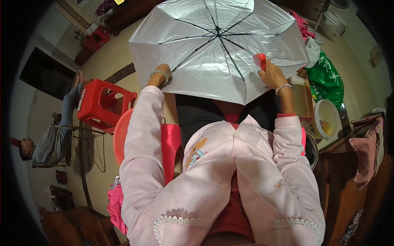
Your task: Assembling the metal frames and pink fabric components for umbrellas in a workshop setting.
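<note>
An opened umbrella (205, 65) with a silver-grey lining and dark ribs spreads in front of me, its inside turned up over my lap. My left hand (162, 74), with a bangle at the wrist, is closed on the left part of the rim beside a rib end. At the right part of the canopy, my right hand (273, 74) is closed round a small red-handled tool (260, 60); its working end cannot be made out. A beaded bracelet circles that wrist. The lower edge of the canopy hangs between my hands, near my knees.
Left of me stand a red plastic stool (100, 104) and an orange-red basin (122, 137). Another person (53, 141) sits on a chair farther left. To the right are a white bucket (327, 119), a green bag (326, 80) and a cardboard box (301, 96). Pink folded fabric (117, 207) lies behind my left arm.
</note>
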`<state>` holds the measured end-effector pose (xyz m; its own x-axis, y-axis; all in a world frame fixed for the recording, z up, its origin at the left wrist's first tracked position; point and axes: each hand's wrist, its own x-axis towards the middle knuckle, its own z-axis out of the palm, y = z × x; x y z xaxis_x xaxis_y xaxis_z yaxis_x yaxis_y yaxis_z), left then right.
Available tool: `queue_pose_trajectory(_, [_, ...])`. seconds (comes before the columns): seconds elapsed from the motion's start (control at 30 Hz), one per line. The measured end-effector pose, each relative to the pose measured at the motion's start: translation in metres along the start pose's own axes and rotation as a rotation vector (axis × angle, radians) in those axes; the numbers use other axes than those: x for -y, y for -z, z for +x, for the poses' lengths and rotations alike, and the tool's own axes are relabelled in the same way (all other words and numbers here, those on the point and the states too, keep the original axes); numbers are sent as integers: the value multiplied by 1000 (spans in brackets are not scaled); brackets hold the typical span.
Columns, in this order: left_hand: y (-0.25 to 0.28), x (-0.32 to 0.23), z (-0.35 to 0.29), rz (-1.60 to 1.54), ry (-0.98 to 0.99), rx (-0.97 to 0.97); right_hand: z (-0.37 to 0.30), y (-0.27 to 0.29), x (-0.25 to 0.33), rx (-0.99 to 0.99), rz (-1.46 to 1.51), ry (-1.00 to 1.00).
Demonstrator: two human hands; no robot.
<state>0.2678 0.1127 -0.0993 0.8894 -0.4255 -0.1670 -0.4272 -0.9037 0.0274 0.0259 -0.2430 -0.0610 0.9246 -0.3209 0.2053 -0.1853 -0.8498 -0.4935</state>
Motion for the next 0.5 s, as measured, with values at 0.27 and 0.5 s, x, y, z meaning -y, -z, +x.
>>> queue_pose_trajectory(0.27, [-15,-6,-13,-90,103,-188,-2,-18,7,194,151,-96])
queue_pose_trajectory(0.5, [-14,-43,-11,15,255,-194,-4,-50,-19,317,1192,-523])
